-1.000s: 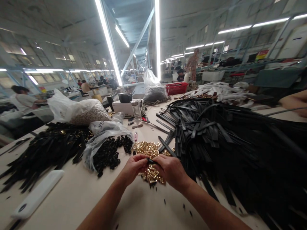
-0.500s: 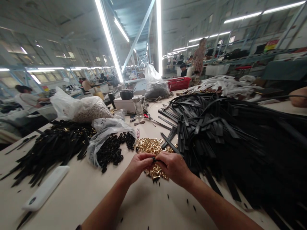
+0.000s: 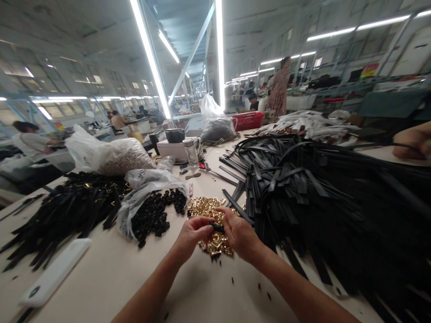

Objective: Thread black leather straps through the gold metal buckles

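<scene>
Above the heap of gold buckles (image 3: 206, 206), my left hand (image 3: 191, 234) pinches a short dark piece that looks like the end of a black strap (image 3: 218, 228). My right hand (image 3: 243, 235) is at the other end of this piece, its forefinger lifted and stretched toward the left. The strap runs into the right hand's grip, where its far part is hidden. Small black loops (image 3: 153, 217) spill from a clear plastic bag (image 3: 126, 215) left of the buckles. A large pile of black straps (image 3: 283, 179) lies close by on the right.
More black straps with gold fittings (image 3: 67, 202) lie left, near a white handheld device (image 3: 55, 273). Behind stand a bag of small pieces (image 3: 124, 157), a glass jar (image 3: 191, 154) and a red basket (image 3: 248, 121). Another person's hand (image 3: 412, 141) is at the right edge.
My right forefinger has lifted away from the pinch, and more of the black strap shows between my hands. The view has shifted slightly. The other person's hand has come further into view.
</scene>
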A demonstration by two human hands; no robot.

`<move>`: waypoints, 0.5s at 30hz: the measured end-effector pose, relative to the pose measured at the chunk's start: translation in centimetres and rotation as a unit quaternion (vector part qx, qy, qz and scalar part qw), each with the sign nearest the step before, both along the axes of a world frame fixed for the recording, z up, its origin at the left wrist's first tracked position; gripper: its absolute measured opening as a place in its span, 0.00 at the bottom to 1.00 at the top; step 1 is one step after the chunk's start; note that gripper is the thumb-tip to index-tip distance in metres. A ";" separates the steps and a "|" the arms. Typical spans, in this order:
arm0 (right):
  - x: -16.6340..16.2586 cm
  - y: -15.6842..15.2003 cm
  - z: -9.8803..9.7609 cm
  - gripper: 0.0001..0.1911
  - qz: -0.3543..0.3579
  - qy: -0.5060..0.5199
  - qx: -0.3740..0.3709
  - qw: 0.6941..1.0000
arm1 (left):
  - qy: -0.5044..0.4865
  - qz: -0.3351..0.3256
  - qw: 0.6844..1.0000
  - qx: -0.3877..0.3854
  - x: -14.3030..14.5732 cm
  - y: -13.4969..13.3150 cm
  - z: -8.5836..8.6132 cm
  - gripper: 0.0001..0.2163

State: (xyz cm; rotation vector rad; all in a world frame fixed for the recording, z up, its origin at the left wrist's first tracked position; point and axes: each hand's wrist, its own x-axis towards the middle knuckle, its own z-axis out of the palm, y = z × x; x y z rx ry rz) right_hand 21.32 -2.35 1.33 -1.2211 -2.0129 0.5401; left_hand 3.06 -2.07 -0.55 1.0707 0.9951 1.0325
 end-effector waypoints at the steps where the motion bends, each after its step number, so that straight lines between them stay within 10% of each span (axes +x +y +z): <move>1: -0.1 -0.1 -0.1 0.19 0.003 -0.006 0.005 1.000 | 0.001 -0.005 1.000 -0.001 0.2 -0.1 0.1 0.14; 15: 0.2 0.2 -0.4 0.18 -0.003 -0.036 -0.002 0.999 | 0.013 0.021 1.000 0.003 0.6 -0.3 0.4 0.15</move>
